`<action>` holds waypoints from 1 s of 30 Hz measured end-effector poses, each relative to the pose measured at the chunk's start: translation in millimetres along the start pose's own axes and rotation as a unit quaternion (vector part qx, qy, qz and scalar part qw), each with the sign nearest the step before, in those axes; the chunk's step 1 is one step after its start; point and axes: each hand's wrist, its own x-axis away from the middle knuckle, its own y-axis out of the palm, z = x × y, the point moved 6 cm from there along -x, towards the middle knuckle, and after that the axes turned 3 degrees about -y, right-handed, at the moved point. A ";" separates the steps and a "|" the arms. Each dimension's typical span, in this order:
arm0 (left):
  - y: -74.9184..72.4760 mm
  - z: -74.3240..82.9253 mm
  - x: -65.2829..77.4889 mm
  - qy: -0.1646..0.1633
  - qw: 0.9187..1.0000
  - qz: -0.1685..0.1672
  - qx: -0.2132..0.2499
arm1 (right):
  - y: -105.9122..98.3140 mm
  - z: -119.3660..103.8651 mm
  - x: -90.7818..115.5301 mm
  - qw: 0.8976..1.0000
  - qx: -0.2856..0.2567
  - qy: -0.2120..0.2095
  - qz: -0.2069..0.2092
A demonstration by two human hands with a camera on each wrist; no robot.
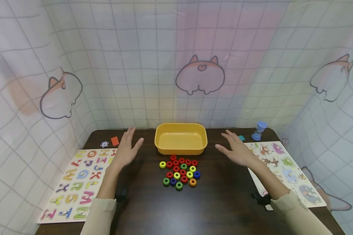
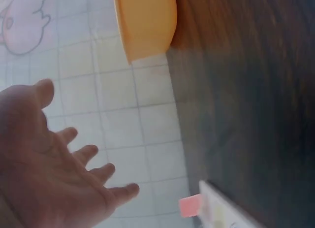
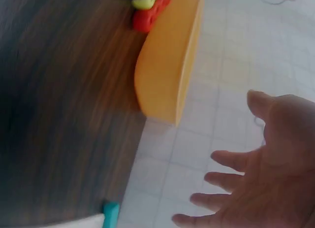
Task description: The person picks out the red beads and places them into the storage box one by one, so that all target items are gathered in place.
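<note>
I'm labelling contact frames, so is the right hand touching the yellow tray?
Apart. The right wrist view shows it: a clear stretch of gridded backdrop lies between the right hand and the yellow tray.

Blue hourglass (image 1: 258, 131) upright, far right; patterned chip (image 1: 104, 144) far left.

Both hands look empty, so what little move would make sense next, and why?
Perhaps lower the right hand toward the rightmost blue ring: that hand is open and holds nothing, this ring lies farthest to that side among the loose rings, and the yellow tray beyond looks empty.
</note>
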 end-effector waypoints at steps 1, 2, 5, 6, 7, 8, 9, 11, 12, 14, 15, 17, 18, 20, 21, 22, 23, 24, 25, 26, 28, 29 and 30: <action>1.4 -0.5 0.5 -0.003 1.000 -0.001 0.024 | 0.9 -1.7 2.2 1.000 -0.016 0.004 0.000; 2.9 -0.8 0.9 -0.006 0.999 -0.002 0.045 | 2.0 -3.9 3.8 0.999 -0.033 0.010 -0.003; 9.7 -1.6 2.2 -0.028 0.993 -0.006 0.114 | 13.2 -6.8 4.2 0.994 -0.097 0.030 -0.030; 12.8 -1.1 2.8 -0.037 0.990 -0.009 0.137 | 19.8 -6.7 3.4 0.990 -0.130 0.041 -0.046; 16.4 -0.3 3.3 -0.045 0.986 -0.011 0.163 | 27.5 -6.3 2.3 0.983 -0.164 0.052 -0.064; 20.9 0.7 3.6 -0.051 0.981 -0.015 0.189 | 36.1 -5.8 1.0 0.974 -0.201 0.060 -0.083; 26.1 2.3 3.8 -0.055 0.974 -0.018 0.217 | 45.4 -4.8 -0.3 0.963 -0.238 0.069 -0.102; 37.6 5.6 3.2 -0.060 0.961 -0.022 0.270 | 63.6 -3.8 -2.6 0.936 -0.315 0.084 -0.133; 43.8 7.1 2.5 -0.063 0.953 -0.022 0.297 | 72.0 -3.4 -4.1 0.921 -0.351 0.089 -0.143; 55.8 9.7 0.5 -0.066 0.935 -0.015 0.347 | 87.0 -2.7 -7.7 0.896 -0.405 0.093 -0.160; 61.4 10.3 -1.2 -0.070 0.925 -0.008 0.373 | 93.3 -2.5 -9.8 0.885 -0.426 0.095 -0.164; 73.4 10.0 -3.2 -0.087 0.901 0.015 0.425 | 104.2 -1.6 -13.6 0.869 -0.455 0.102 -0.166; 78.7 10.2 -4.3 -0.094 0.887 0.027 0.451 | 108.9 -1.0 -15.6 0.865 -0.462 0.104 -0.164; 87.6 10.6 -6.6 -0.107 0.862 0.051 0.492 | 116.4 -1.5 -19.4 0.867 -0.463 0.102 -0.154; 91.5 10.4 -8.0 -0.114 0.850 0.064 0.511 | 119.5 -1.8 -21.2 0.869 -0.462 0.102 -0.149; 94.0 11.1 -8.5 -0.117 0.840 0.076 0.524 | 122.3 -2.5 -23.0 0.870 -0.460 0.101 -0.144; 96.4 11.2 -9.6 -0.120 0.833 0.086 0.533 | 124.7 -3.6 -24.5 0.872 -0.458 0.101 -0.139; 97.9 11.0 -10.3 -0.123 0.828 0.096 0.539 | 126.6 -4.8 -25.8 0.874 -0.456 0.099 -0.136; 99.3 10.3 -11.3 -0.127 0.823 0.104 0.543 | 128.1 -6.1 -27.1 0.876 -0.453 0.099 -0.132; 100.2 9.6 -12.2 -0.130 0.820 0.111 0.547 | 129.1 -7.0 -28.2 0.876 -0.453 0.102 -0.128; 100.6 8.7 -13.2 -0.135 0.815 0.121 0.551 | 129.9 -8.8 -29.9 0.878 -0.451 0.105 -0.121; 100.7 8.3 -14.0 -0.137 0.812 0.122 0.553 | 129.7 -9.6 -30.4 0.879 -0.450 0.105 -0.118; 100.4 8.3 -14.6 -0.138 0.810 0.124 0.556 | 129.5 -9.9 -31.0 0.879 -0.450 0.106 -0.114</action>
